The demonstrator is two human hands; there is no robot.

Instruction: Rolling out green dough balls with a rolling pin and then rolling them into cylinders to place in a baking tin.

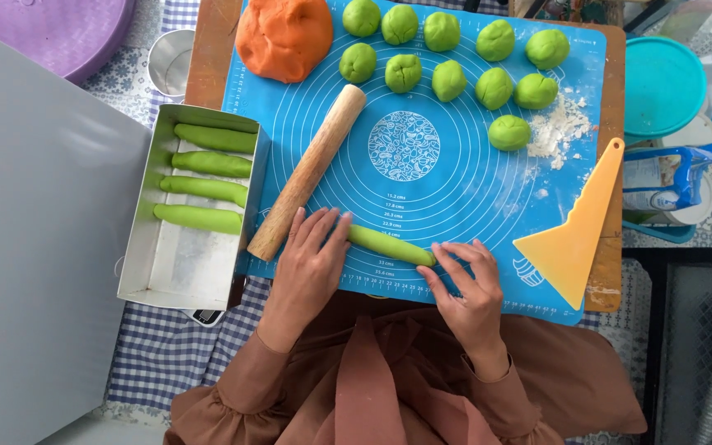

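A green dough roll (387, 245) lies near the front edge of the blue silicone mat (455, 181). My left hand (311, 259) rests flat over the roll's left end, fingers spread. My right hand (470, 284) touches the roll's right end with its fingertips. A wooden rolling pin (308, 170) lies diagonally just left of my left hand. Several green dough balls (448, 80) sit at the far side of the mat beside a large orange dough lump (283, 37).
A metal loaf tin (176, 268) at the left holds several green dough rolls (201, 188). A yellow plastic scraper (577, 231) lies at the mat's right edge near spilled flour (564, 125). A teal lid (662, 82), a metal cup (169, 62) and a grey board (35, 247) surround the work area.
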